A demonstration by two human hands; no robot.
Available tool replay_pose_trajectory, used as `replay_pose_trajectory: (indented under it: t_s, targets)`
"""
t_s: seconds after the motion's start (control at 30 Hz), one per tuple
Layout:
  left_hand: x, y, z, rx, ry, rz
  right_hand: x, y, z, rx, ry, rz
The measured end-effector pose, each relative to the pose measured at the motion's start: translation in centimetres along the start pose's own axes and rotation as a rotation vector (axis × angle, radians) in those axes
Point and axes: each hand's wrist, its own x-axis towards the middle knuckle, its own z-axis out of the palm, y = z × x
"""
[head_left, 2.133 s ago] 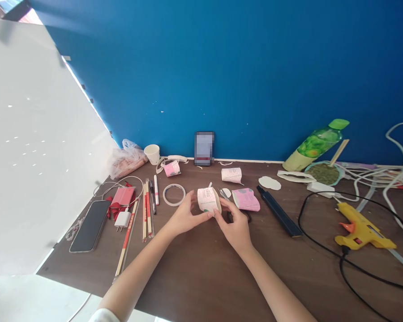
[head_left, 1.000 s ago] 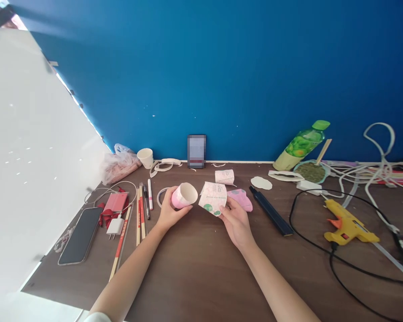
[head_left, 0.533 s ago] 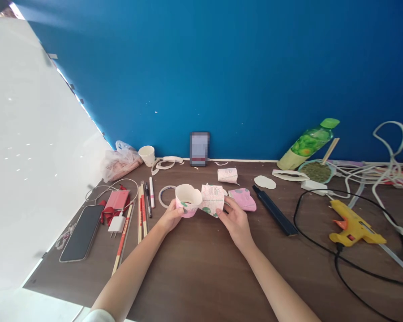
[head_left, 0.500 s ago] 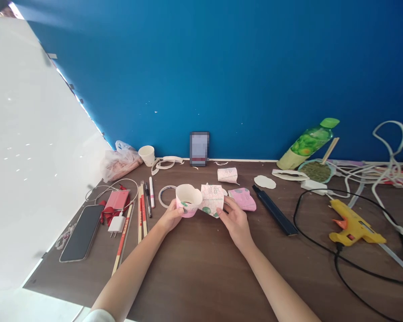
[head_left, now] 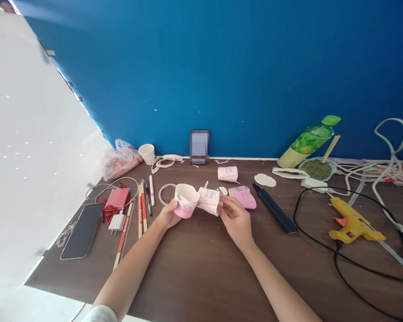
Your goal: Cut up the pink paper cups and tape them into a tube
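Note:
My left hand point(head_left: 168, 215) is closed on a short pink-and-white cut paper cup point(head_left: 187, 203), gripping its left side with the opening facing up. My right hand point(head_left: 235, 220) pinches a curled piece of printed paper cup point(head_left: 209, 201) by its right edge. The two pieces meet or overlap at the cup's right rim; whether they are joined I cannot tell. Just behind my right hand lies a pink paper piece point(head_left: 242, 197). Farther back, a rolled piece of printed paper point(head_left: 227, 174) rests on its side. A white ring point(head_left: 165, 195) lies behind the cup.
At right are a yellow glue gun point(head_left: 355, 222) with a black cord, a dark blue folded object point(head_left: 275, 209) and a tilted green bottle point(head_left: 310, 141). Leftward lie a phone point(head_left: 82, 231), a charger point(head_left: 117, 222), chopsticks point(head_left: 123, 235) and pens point(head_left: 148, 198). A screen point(head_left: 199, 146) leans on the blue wall.
The cup in my left hand has turned, showing more of its printed side. The curled piece in my right hand has tilted and moved slightly left and down.

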Motion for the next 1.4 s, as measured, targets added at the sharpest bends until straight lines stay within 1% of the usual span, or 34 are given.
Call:
replay_pose_trajectory:
  t_s: [0.1, 0.2, 0.27, 0.37, 0.43, 0.57, 0.63, 0.7, 0.8, 0.9, 1.03, 1.1, 1.27, 1.4]
  targets:
    - [0.1, -0.1, 0.0, -0.040, 0.004, -0.002, 0.0, -0.6, 0.0, -0.073, 0.011, -0.054]
    - [0.2, -0.2, -0.2, -0.071, -0.003, 0.009, 0.1, -0.9, 0.0, -0.218, 0.009, -0.154]
    - [0.2, -0.2, -0.2, -0.080, 0.013, 0.021, 0.1, -1.0, 0.0, -0.279, 0.009, -0.202]
    - [0.1, 0.0, -0.2, -0.080, 0.047, 0.034, 0.1, -1.0, 0.1, -0.286, 0.007, -0.232]
    - [0.1, 0.1, -0.2, -0.077, 0.048, 0.031, 0.2, -1.1, 0.1, -0.289, 0.005, -0.250]
    - [0.0, 0.1, 0.2, -0.076, -0.032, -0.017, 0.2, -1.2, 0.0, -0.311, 0.008, -0.295]
    - [-0.1, 0.0, 0.4, -0.067, -0.066, -0.047, 0.1, -1.2, -0.1, -0.307, 0.035, -0.289]
    - [-0.1, 0.0, 0.3, -0.061, -0.076, -0.069, 0.1, -1.4, -0.1, -0.299, 0.066, -0.279]
    - [-0.1, -0.1, -0.1, -0.085, -0.063, -0.064, 0.2, -1.6, -0.2, -0.310, 0.078, -0.309]
    - [-0.1, 0.1, -0.5, -0.149, -0.051, -0.062, 0.4, -1.8, -0.3, -0.322, 0.060, -0.369]
    - [0.0, 0.2, -0.4, -0.234, -0.020, -0.090, 0.5, -1.9, -0.6, -0.317, 0.046, -0.387]
    - [0.0, 0.2, -0.2, -0.241, -0.009, -0.101, 0.5, -1.8, -0.9, -0.296, 0.021, -0.377]
    - [0.0, 0.5, -0.3, -0.298, -0.021, -0.146, 0.5, -1.9, -1.8, -0.230, -0.172, -0.374]
    - [0.1, 0.9, -0.8, -0.359, -0.021, -0.169, 0.8, -2.2, -2.1, -0.260, -0.260, -0.395]
